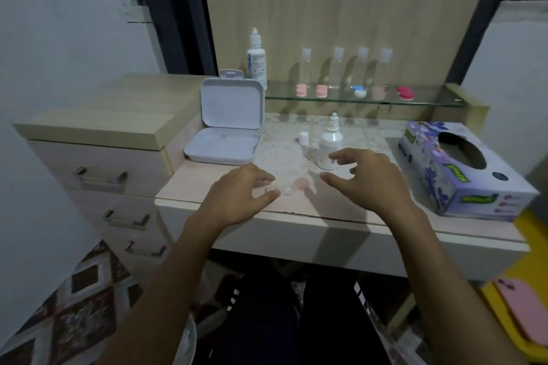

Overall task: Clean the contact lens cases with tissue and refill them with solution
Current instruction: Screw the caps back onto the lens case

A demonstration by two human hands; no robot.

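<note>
A: Start at the left of the frame. What's there?

B: A white box (228, 124) stands open at centre left, lid up, at the left end of the table (341, 225). Behind it, a tall solution bottle (256, 64) at the left end of the glass shelf (385, 101).

A: And the left hand?

B: The left hand (237, 195) sits low in the middle of the frame, fingers lightly bent, fingertips touching or just pinching a clear lens case (281, 188) on the table. The picture is too blurred for me to say whether it truly grips it. A pale pink cap (302, 184) lies just beside the case.

A: Moving right?

B: A small bottle (329, 147) stands uncapped just above the hands, its white cap (303, 138) next to it. The right hand (370, 181) hovers in front of it, fingers spread and loosely curved, holding nothing.

A: Further right?

B: A tissue box (462, 172) at centre right, with no tissue drawn out. On the shelf above, a row of slim clear bottles and coloured lens cases: pink cases (311, 90), a blue and white case (359, 91), a red case (405, 92).

A: So how far along is it?

B: I'd judge one case is in hand, with the solution opened for it; whether it's been wiped or filled I cannot tell. The shelf cases look closed and probably remain to be done.
</note>
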